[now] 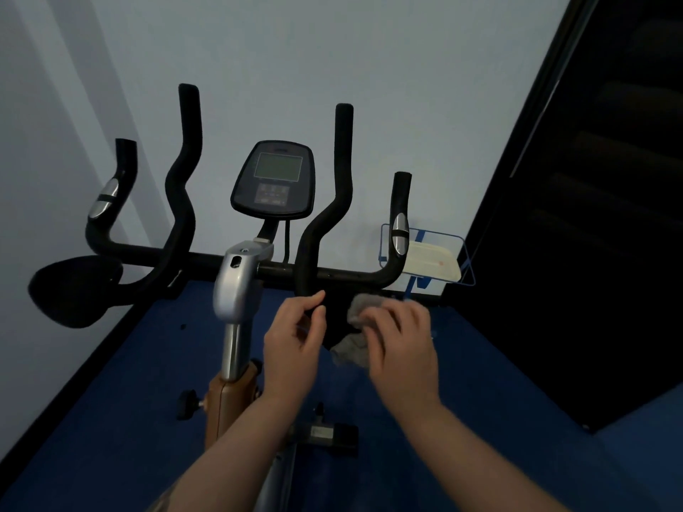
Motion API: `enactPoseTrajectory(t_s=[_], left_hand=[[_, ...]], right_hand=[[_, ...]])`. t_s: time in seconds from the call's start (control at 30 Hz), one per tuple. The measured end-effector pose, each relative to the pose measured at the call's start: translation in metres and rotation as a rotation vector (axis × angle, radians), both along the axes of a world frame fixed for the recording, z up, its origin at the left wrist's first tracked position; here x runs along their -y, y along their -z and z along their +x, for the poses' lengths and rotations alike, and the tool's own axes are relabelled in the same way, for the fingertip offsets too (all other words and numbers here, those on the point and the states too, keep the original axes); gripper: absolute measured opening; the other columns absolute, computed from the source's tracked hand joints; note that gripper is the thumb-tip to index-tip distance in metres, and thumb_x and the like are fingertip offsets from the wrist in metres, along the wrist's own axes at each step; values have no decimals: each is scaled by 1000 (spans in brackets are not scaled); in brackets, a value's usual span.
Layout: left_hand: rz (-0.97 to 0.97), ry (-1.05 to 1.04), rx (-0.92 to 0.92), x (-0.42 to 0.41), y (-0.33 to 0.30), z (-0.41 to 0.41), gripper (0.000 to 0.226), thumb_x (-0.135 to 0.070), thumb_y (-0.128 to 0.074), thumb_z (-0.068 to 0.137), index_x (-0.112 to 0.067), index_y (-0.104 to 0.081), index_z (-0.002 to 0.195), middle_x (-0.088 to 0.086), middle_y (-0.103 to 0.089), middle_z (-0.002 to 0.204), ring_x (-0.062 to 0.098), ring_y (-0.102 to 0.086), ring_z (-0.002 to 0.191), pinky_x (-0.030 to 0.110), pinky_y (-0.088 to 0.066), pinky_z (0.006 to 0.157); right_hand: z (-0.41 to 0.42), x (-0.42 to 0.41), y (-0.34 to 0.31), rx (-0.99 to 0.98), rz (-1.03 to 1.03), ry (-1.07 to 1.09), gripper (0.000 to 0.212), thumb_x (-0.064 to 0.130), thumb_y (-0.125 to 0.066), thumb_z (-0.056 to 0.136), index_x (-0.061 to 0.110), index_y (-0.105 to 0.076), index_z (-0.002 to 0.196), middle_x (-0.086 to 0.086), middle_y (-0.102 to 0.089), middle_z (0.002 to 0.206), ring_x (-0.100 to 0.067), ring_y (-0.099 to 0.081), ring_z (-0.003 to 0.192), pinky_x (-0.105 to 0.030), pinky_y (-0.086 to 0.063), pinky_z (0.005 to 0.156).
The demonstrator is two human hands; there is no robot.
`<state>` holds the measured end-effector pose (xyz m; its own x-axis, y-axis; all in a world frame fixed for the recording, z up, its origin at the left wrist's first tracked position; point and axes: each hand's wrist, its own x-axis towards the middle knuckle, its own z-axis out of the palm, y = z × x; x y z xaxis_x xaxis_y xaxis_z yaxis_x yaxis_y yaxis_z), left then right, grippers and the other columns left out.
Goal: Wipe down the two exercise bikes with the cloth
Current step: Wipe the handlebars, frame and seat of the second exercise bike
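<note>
**One bike in view, cloth at the handlebar**

Saddle (74,290) far left, console (275,181) centre, on the one exercise bike (236,286) I can see; the second isn't in shot. My left hand (295,338) curls loosely beside the inner handlebar (325,223), its grip holding nothing. My right hand (399,338) clamps the one grey cloth (351,354), just below the bar. Most wiping looks still ahead, I'd judge.
</note>
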<state>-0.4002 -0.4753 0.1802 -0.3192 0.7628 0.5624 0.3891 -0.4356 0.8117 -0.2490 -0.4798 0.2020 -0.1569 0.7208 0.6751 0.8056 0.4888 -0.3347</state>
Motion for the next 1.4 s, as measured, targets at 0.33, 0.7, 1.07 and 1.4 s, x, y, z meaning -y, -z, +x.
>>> enactPoseTrajectory(t_s=[0.33,0.7,1.07,1.4], left_hand=[[-1,15,33,-2,1,1,25,-8,-57,94,-26,-63,109,-4,-59,87,10,-56,76,13,-44,66],[-20,49,73,-1,-3,2,32,-9,-56,94,-38,-61,106,-2,-59,86,10,-55,75,12,-43,66],[-32,50,74,-1,-3,-2,32,-7,-59,93,-37,-63,106,-5,-58,83,6,-55,74,9,-42,65],[-31,-35,90,0,-5,8,23,-6,-58,93,-23,-66,107,1,-59,83,6,-54,73,10,-41,64]], right_hand=[[-20,-52,-35,-80,-232,42,14,17,-49,98,15,-61,105,-1,-50,108,-18,-53,93,-34,-47,68],[-16,-33,-15,-95,-233,55,11,19,-45,100,16,-50,110,-2,-43,113,-20,-54,74,-34,-45,58],[-19,-14,-1,-190,-174,66,13,20,-50,98,14,-51,110,-2,-44,117,-16,-56,77,-30,-49,57],[-11,-59,-38,0,-313,-109,6,23,-46,99,19,-50,102,3,-52,105,-19,-55,82,-35,-45,65]])
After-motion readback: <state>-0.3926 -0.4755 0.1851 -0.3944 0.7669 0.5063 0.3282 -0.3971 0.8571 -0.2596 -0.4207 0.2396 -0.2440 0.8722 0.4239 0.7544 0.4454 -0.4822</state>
